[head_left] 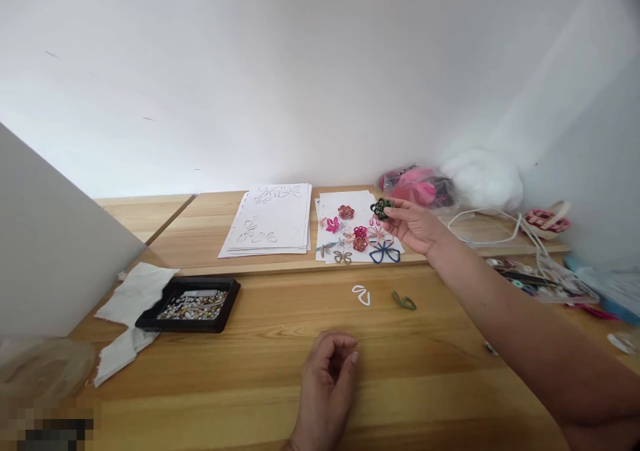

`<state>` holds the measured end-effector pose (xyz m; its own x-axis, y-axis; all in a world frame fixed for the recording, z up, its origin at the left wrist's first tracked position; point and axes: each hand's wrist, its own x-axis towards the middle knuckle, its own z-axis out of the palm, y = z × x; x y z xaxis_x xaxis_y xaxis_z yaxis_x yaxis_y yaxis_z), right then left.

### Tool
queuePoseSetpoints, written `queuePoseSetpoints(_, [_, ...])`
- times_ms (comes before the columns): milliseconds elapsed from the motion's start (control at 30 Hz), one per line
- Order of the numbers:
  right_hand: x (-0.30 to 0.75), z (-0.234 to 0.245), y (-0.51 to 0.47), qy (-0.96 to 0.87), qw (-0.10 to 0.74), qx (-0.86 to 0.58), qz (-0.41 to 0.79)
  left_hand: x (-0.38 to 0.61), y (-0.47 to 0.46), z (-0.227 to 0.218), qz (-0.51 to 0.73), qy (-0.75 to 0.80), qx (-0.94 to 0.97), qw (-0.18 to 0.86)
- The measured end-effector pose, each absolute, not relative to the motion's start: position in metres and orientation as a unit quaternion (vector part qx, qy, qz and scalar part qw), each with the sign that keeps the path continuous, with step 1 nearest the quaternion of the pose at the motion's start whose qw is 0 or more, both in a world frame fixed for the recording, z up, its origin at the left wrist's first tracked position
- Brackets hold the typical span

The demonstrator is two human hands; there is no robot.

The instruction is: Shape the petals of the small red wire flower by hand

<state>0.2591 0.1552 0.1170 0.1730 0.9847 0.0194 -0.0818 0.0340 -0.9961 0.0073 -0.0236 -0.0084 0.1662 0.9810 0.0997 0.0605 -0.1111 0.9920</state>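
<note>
Single head camera looks forward and down across the wooden table [430, 384].

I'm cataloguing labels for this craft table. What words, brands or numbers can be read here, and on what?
None can be read.
The stack of white sheets shows only outlined flower and butterfly shapes, no lettering.
The black tray of beads shows no label.
The pink bag by the wall is too blurred to tell.
</note>
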Motion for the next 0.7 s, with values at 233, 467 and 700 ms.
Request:
queuePoseSetpoints(233, [0.240,0.120,0.054,-0.345,0.576,-0.428,0.605,0.008,-0.024,-0.007,0.475,0.456,0.561,0.502])
queuePoseSetpoints(467, [0.226,0.115,-0.007,-0.381,0.583,-0.443,0.565,0.006,-0.022,-0.011,0.452,0.452,0.564,0.523])
queuePoseSetpoints(700, [0.225,0.123,-0.036,-0.410,0.571,-0.478,0.527,0.005,-0.022,-0.013,0.447,0.452,0.564,0.527])
